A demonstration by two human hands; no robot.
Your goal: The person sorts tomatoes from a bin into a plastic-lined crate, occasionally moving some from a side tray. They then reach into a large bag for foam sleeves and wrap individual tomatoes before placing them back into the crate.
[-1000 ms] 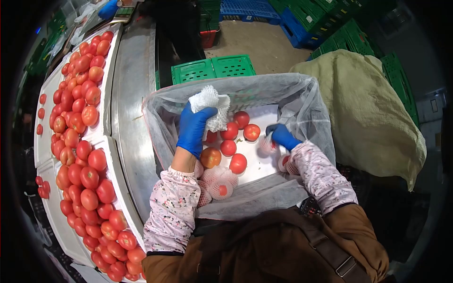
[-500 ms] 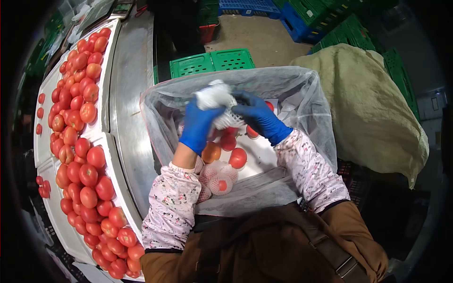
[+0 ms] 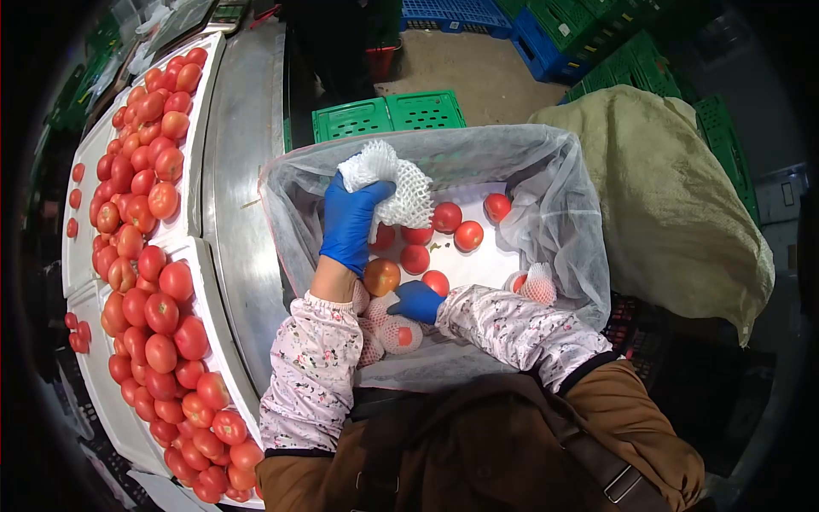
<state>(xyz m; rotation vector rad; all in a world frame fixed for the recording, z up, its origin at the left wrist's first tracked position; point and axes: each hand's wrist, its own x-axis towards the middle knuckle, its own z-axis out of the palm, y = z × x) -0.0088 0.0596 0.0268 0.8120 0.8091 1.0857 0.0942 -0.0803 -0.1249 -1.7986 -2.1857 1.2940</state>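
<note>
My left hand (image 3: 350, 224), in a blue glove, grips a bunch of white foam net sleeves (image 3: 391, 184) above a box lined with thin white plastic (image 3: 554, 213). My right hand (image 3: 417, 300), also gloved in blue, reaches low into the box's near side, closed around a red tomato (image 3: 436, 282) beside several tomatoes wrapped in foam net (image 3: 394, 328). Bare red tomatoes (image 3: 445, 218) lie loose on the box's white floor, and an orange one (image 3: 381, 276) sits just under my left wrist. One more netted tomato (image 3: 536, 285) rests at the box's right wall.
A long white tray (image 3: 198, 256) heaped with several red tomatoes (image 3: 145, 247) runs along the left, beside a metal counter (image 3: 239, 162). Green crates (image 3: 388, 115) stand beyond the box, blue crates behind them. A beige sack (image 3: 674, 196) covers a stack at right.
My right hand left the bunch of nets by my left hand and dropped down to the near side of the box, onto a tomato. My left hand stayed raised with the nets.
</note>
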